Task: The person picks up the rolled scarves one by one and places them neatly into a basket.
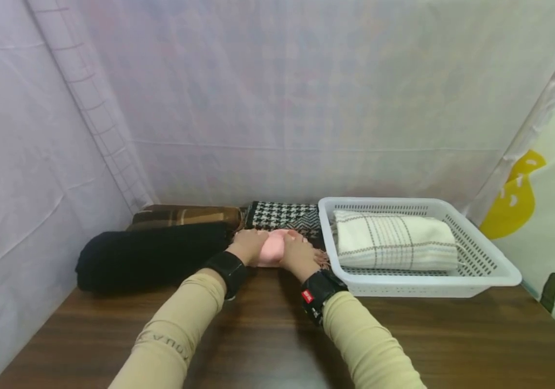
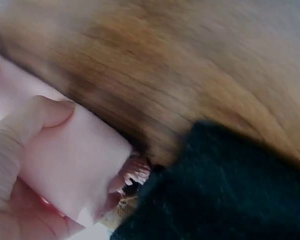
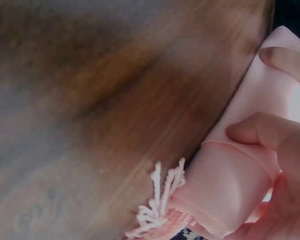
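A pink fringed scarf (image 1: 271, 249), rolled or folded into a narrow bundle, lies on the brown table between both hands. My left hand (image 1: 249, 246) grips its left part, thumb on the near side and fingers around the far side. On the right part, my right hand (image 1: 299, 255) holds it the same way. Pale fringe (image 3: 160, 200) sticks out past the right end in the right wrist view. More fringe (image 2: 132, 172) shows at the left end, close to a black rolled cloth (image 2: 230, 185). The fingers behind the bundle are partly hidden.
A brown plaid scarf (image 1: 200, 216) and a black-and-white houndstooth scarf (image 1: 282, 212) lie along the back. At right stands a white plastic basket (image 1: 418, 283) with a white plaid scarf (image 1: 396, 242) inside. Pale fabric walls (image 1: 277, 108) close off the back and left.
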The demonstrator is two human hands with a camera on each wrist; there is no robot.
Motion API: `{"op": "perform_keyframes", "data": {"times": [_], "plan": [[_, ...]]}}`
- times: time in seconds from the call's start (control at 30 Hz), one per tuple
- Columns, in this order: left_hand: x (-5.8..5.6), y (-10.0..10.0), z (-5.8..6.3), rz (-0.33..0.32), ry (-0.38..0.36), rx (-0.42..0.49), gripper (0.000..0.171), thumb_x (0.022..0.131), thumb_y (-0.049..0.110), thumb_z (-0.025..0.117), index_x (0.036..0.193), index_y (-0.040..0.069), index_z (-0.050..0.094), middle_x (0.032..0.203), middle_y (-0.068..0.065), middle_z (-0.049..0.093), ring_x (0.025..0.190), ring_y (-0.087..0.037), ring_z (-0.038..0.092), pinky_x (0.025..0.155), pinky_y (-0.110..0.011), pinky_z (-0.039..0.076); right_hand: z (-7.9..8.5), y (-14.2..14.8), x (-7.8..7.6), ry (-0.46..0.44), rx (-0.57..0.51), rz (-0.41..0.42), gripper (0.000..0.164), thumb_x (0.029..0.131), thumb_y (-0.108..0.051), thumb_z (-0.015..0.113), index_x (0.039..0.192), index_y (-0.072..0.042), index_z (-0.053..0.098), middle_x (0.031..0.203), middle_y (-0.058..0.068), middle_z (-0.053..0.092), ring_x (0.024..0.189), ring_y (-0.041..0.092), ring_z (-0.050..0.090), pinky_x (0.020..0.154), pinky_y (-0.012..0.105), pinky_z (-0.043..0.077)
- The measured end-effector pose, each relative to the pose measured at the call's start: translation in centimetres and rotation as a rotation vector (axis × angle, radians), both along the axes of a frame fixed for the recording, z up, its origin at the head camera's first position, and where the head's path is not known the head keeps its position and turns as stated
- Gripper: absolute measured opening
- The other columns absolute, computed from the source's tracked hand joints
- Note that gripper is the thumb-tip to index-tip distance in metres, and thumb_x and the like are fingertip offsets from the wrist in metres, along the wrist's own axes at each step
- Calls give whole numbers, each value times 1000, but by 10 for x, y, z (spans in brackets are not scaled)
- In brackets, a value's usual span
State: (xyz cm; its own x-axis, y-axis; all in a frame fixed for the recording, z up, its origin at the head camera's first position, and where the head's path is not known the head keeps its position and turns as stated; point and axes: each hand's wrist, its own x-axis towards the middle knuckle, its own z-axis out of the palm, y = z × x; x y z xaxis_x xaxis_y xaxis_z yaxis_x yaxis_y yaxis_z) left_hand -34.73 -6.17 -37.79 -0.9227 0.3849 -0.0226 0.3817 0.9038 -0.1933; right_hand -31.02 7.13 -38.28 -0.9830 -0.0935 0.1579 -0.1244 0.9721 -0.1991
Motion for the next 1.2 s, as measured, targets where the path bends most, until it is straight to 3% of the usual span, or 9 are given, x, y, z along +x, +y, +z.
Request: {"op": "perform_keyframes", "data": {"times": [0.13,0.33,0.47,0.57,0.67,0.8,0.97,1.2], "plan": [[-1,2,-1,1,12,-13,47,69,17,75,113,14,57,114,-6,62,103,-24,58,77,-42,50,2,-2,-3,-30,19,-8,49,74,-20,68,119,-8,54,120,19,52,105,39,53,82,65,39],[-1,0,3,11,-56,-24,51,75,20,71,123,16,53,121,-5,59,108,-25,54,79,-45,49,4,-6,-8,-108,22,-40,42,83,-22,60,124,-13,54,123,19,52,109,41,52,82,71,35],[3,2,9,15,-94,-52,53,73,20,73,122,15,52,115,-8,61,102,-25,57,75,-44,50,6,-6,0,-57,71,-31,35,86,-23,58,119,-14,58,116,17,57,104,40,55,78,70,37],[12,2,10,19,-127,-61,54,67,19,76,116,14,53,106,-9,62,94,-24,59,70,-42,51,1,-3,18,88,189,42,29,79,-24,64,104,-10,61,101,15,61,88,37,61,66,62,46],[29,0,7,-14,-138,-30,59,62,21,80,114,13,53,101,-10,61,92,-26,59,69,-41,51,-8,4,38,237,302,121,34,66,-28,75,90,-9,58,87,11,60,71,30,61,52,49,50],[50,-6,5,-107,-112,24,63,58,27,83,111,12,53,96,-9,59,87,-26,59,67,-40,50,-13,16,58,302,373,212,46,55,-33,80,86,-10,53,80,8,54,62,25,58,45,38,48],[71,-13,5,-198,-138,77,64,55,30,82,107,13,50,91,-5,55,78,-22,58,63,-36,49,-11,36,72,272,418,375,47,56,-33,79,87,-10,54,83,6,54,62,21,56,45,35,46],[95,-27,1,-260,-322,200,83,55,28,82,126,13,42,109,-5,48,88,-22,48,76,-35,45,-8,67,83,153,300,619,51,58,-32,76,101,-12,56,93,3,58,69,20,59,53,33,47]]}}
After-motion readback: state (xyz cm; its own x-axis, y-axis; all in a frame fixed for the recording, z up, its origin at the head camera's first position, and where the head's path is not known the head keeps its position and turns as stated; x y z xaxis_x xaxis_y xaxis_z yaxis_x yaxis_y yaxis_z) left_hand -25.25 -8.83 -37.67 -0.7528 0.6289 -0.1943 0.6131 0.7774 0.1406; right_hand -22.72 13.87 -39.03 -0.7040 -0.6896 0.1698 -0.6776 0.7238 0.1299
